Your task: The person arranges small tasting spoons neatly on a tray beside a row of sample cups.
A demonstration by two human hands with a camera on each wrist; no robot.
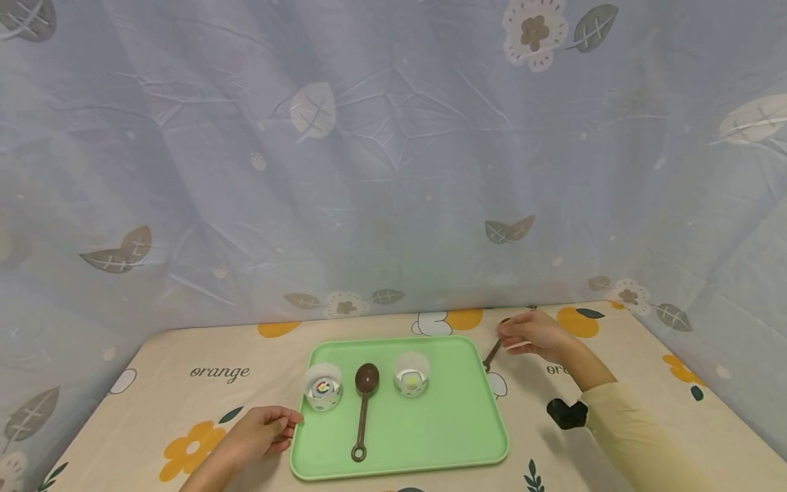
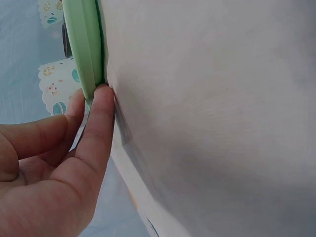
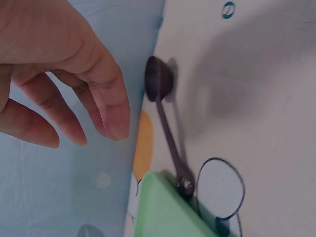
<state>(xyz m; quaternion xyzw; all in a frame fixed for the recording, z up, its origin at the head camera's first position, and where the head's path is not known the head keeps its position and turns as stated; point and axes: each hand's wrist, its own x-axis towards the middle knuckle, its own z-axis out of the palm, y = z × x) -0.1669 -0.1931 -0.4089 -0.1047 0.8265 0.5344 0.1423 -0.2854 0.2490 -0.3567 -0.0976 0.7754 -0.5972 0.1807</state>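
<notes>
A green tray (image 1: 455,424) lies at the middle of the worktop (image 1: 184,383), which is covered by a cloth printed with oranges and flowers. On the tray stand two small clear cups: one (image 1: 322,387) at the tray's 10 o'clock, the other (image 1: 411,374) toward 12 o'clock. Between them lies a large brown spoon (image 1: 364,403), bowl at 12 o'clock, handle ring at 6.

The left hand (image 1: 261,432) rests on the worktop at the tray's 9 o'clock edge, its fingers (image 2: 96,128) loosely extended and touching the rim, gripping nothing.

The right hand (image 1: 533,335) hovers at the tray's 2 o'clock, just above a small brown spoon (image 3: 165,123) lying on the worktop. Its fingers (image 3: 106,106) are relaxed and apart, holding nothing in the wrist view. This spoon's ring end touches the tray's corner; its bowl points away from the tray.

A pale blue leaf-printed curtain (image 1: 393,150) hangs behind.
</notes>
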